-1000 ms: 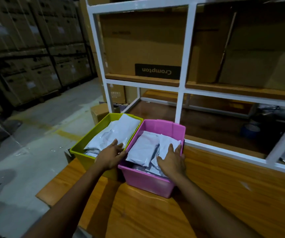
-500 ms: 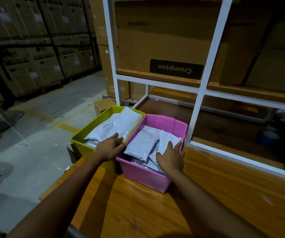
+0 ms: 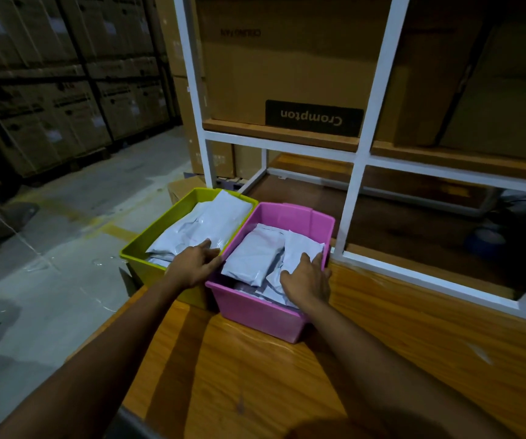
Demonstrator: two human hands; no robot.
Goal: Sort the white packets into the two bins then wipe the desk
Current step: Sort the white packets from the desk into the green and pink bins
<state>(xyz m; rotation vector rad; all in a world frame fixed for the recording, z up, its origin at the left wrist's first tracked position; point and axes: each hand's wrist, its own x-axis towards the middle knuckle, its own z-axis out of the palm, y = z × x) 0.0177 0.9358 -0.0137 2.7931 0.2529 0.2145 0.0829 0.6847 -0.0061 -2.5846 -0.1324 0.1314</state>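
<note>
A green bin [image 3: 147,239] and a pink bin [image 3: 255,312] stand side by side at the far left corner of the wooden desk [image 3: 255,375]. Both hold white packets: a pile in the green bin [image 3: 204,223] and several in the pink bin [image 3: 255,258]. My left hand [image 3: 192,264] lies flat with fingers spread over the near right corner of the green bin, touching its packets. My right hand [image 3: 306,280] rests palm down on a packet at the pink bin's near right side. Neither hand grips anything.
A white metal shelf frame [image 3: 360,172] rises right behind the bins and along the desk's back edge, loaded with cardboard boxes [image 3: 287,58]. The desk's left edge drops to a concrete floor [image 3: 49,248]. Stacked cartons [image 3: 49,106] line the far left wall.
The camera has tilted and moved closer. Both hands stay on the packets in the bins, with my right hand shifted slightly toward the pink bin's right rim.
</note>
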